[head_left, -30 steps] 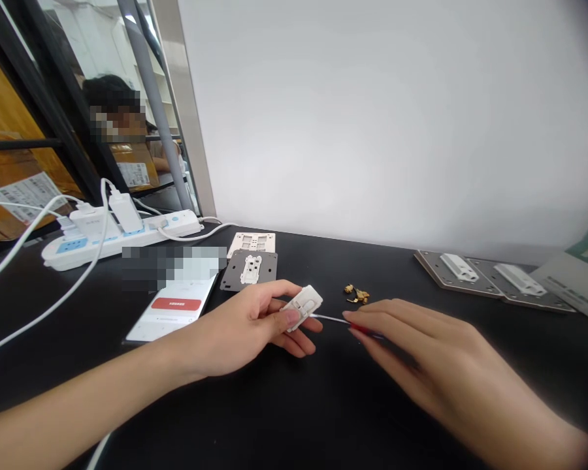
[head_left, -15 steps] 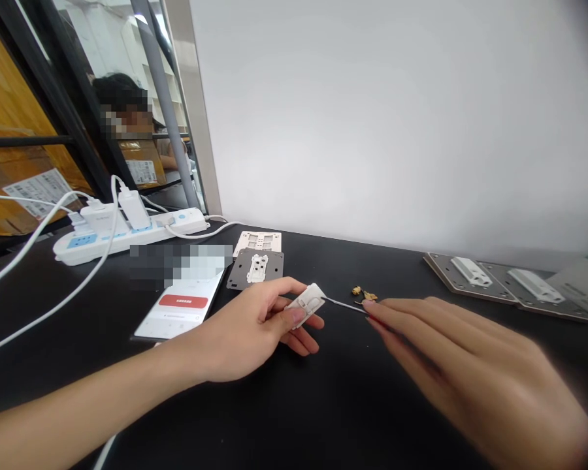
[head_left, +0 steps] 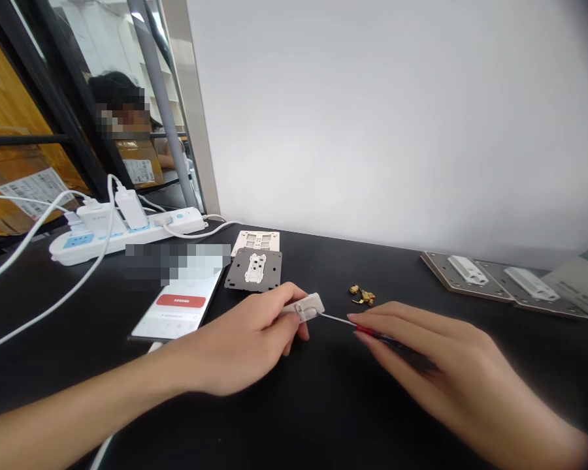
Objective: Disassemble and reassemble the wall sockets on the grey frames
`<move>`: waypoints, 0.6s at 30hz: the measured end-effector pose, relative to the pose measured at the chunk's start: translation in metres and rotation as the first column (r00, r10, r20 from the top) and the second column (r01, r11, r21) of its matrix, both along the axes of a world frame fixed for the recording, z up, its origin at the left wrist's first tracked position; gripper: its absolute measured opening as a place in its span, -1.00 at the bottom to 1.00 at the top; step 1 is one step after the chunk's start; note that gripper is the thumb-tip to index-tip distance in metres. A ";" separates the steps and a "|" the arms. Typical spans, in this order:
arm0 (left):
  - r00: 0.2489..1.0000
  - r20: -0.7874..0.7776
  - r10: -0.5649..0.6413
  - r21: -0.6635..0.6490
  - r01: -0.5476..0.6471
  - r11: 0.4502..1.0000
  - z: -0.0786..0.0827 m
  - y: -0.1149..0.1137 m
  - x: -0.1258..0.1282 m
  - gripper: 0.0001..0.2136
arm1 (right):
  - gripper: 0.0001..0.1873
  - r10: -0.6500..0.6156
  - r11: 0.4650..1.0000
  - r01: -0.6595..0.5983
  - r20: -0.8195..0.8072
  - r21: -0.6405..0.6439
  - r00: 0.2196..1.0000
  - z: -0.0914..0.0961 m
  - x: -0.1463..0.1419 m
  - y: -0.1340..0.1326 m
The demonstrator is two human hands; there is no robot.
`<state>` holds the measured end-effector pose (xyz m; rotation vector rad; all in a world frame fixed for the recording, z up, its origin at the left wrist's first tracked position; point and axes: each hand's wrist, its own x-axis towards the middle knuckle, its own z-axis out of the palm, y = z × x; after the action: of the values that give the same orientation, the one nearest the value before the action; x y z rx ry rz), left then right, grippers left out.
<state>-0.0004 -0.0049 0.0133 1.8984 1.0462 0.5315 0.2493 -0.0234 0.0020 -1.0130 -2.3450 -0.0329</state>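
Note:
Pinched between the thumb and fingers of my left hand (head_left: 257,343) is a small white plastic switch part (head_left: 310,307), its recessed side facing up. My right hand (head_left: 436,362) grips a screwdriver (head_left: 365,329) by its red and dark handle. The thin metal shaft points left, and its tip meets the right end of the white part. Just beyond the right fingertips, several small brass pieces (head_left: 365,297) lie on the black table (head_left: 294,418). Part of the handle is hidden under my right fingers.
A lit phone (head_left: 179,307) lies left of a grey plate (head_left: 238,277) and a white frame (head_left: 245,243). Behind are a power strip (head_left: 171,225) and cables. Two grey-backed panels (head_left: 490,287) lie at right. A person (head_left: 122,108) appears behind the rack at left.
The white part has turned flatter and dropped slightly in my left hand. My right hand has shifted a little left and down, and the screwdriver's red handle now shows.

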 end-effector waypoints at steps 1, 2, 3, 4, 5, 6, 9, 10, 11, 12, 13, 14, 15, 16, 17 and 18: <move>0.998 -0.051 0.022 0.058 -0.019 0.998 0.002 -0.003 0.000 -0.83 | -0.76 0.004 1.000 -0.004 -0.015 -0.024 1.000 0.000 -0.002 -0.001; 0.995 -0.091 0.042 0.114 -0.032 0.993 0.004 -0.006 0.000 -0.84 | -0.76 0.012 0.999 -0.014 -0.029 -0.042 0.999 0.000 -0.004 -0.003; 0.990 -0.125 0.060 0.161 -0.039 0.986 0.006 -0.009 0.001 -0.85 | -0.75 0.023 0.998 -0.025 -0.042 -0.053 0.999 0.001 -0.006 -0.004; 0.985 -0.153 0.073 0.194 -0.042 0.980 0.008 -0.011 0.002 -0.85 | -0.75 0.032 0.998 -0.035 -0.054 -0.060 0.998 0.001 -0.008 -0.006; 0.981 -0.177 0.081 0.218 -0.041 0.975 0.009 -0.012 0.003 -0.82 | -0.76 0.040 0.997 -0.044 -0.064 -0.063 0.997 0.002 -0.010 -0.007; 0.977 -0.199 0.079 0.237 -0.031 0.971 0.010 -0.012 0.003 -0.80 | -0.76 0.047 0.997 -0.052 -0.072 -0.065 0.996 0.002 -0.011 -0.008; 0.961 -0.274 0.046 0.318 0.045 0.947 0.010 -0.011 0.005 -0.77 | -0.76 0.049 0.994 -0.056 -0.075 -0.095 0.996 0.003 -0.012 -0.009; 0.953 -0.299 0.045 0.379 0.075 0.922 0.008 -0.010 0.006 -0.77 | -0.76 0.045 0.993 -0.053 -0.074 -0.105 0.996 0.003 -0.012 -0.009; 0.943 -0.329 0.058 0.451 0.103 0.886 0.006 -0.009 0.006 -0.76 | -0.76 0.041 0.993 -0.049 -0.074 -0.111 0.996 0.003 -0.012 -0.010; 0.929 -0.360 0.084 0.526 0.128 0.841 0.003 -0.008 0.006 -0.75 | -0.77 0.037 0.992 -0.046 -0.075 -0.116 0.997 0.002 -0.012 -0.010; 0.914 -0.387 0.118 0.597 0.151 0.788 0.001 -0.007 0.007 -0.73 | -0.77 0.035 0.992 -0.045 -0.078 -0.119 0.996 0.002 -0.013 -0.010; 0.900 -0.408 0.154 0.662 0.176 0.729 -0.002 -0.007 0.008 -0.72 | -0.77 0.035 0.992 -0.045 -0.083 -0.120 0.996 0.002 -0.014 -0.011; 0.887 -0.423 0.188 0.720 0.202 0.664 -0.003 -0.006 0.008 -0.70 | -0.76 0.037 0.992 -0.047 -0.089 -0.118 0.995 0.002 -0.014 -0.012; 0.875 -0.432 0.220 0.770 0.230 0.595 -0.005 -0.006 0.009 -0.68 | -0.75 0.040 0.992 -0.051 -0.097 -0.116 0.995 0.003 -0.015 -0.013; 0.867 -0.433 0.246 0.812 0.257 0.524 -0.005 -0.005 0.010 -0.67 | -0.75 0.044 0.992 -0.056 -0.102 -0.111 0.994 0.003 -0.017 -0.013; 0.862 -0.430 0.269 0.845 0.280 0.455 -0.006 -0.004 0.011 -0.66 | -0.74 0.045 0.993 -0.057 -0.111 -0.104 0.993 0.003 -0.017 -0.014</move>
<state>0.0110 -0.0092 0.0071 3.1640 1.1962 0.6658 0.2318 -0.0375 0.0050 -0.9793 -2.2928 0.1649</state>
